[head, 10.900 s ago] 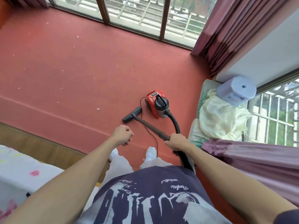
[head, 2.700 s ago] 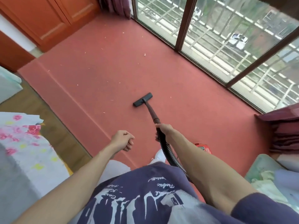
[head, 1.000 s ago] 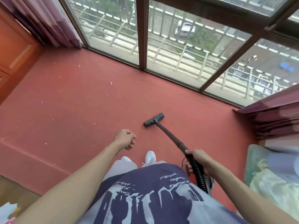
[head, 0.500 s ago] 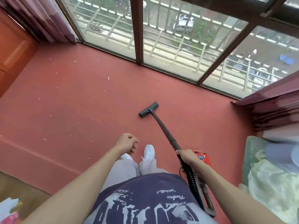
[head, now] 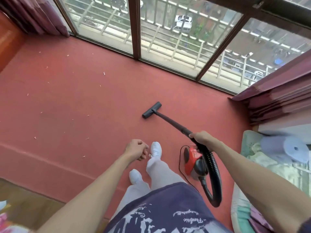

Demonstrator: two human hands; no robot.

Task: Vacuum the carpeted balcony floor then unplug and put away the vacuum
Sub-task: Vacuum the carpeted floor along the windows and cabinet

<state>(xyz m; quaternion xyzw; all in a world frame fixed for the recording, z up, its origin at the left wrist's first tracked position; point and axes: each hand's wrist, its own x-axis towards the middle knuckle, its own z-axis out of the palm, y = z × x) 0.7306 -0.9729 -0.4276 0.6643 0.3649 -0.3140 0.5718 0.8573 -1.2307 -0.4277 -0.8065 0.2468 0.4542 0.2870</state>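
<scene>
A red canister vacuum (head: 193, 161) sits on the red carpet (head: 70, 101) just right of my feet. Its black ribbed hose (head: 213, 174) loops up to a dark wand (head: 171, 121). My right hand (head: 201, 137) grips the wand near the hose joint. The black floor nozzle (head: 152, 109) lies flat on the carpet ahead of me, midway to the window. My left hand (head: 136, 148) hangs in front of me with loosely curled fingers and holds nothing. A thin black cord (head: 180, 158) curves along the vacuum's left side. Small pale scraps (head: 104, 73) dot the carpet to the left.
Floor-to-ceiling windows (head: 168, 31) close off the far side. Maroon curtains hang at the left corner (head: 35, 14) and at the right (head: 276, 101). At the right edge lie cushions, pale cloth and a bluish roll (head: 284, 148). A carpeted step (head: 50, 165) drops to wooden floor at lower left.
The nozzle has slid further out and to the right over the carpet. I have stepped forward, and the red vacuum body now shows fully beside my right leg.
</scene>
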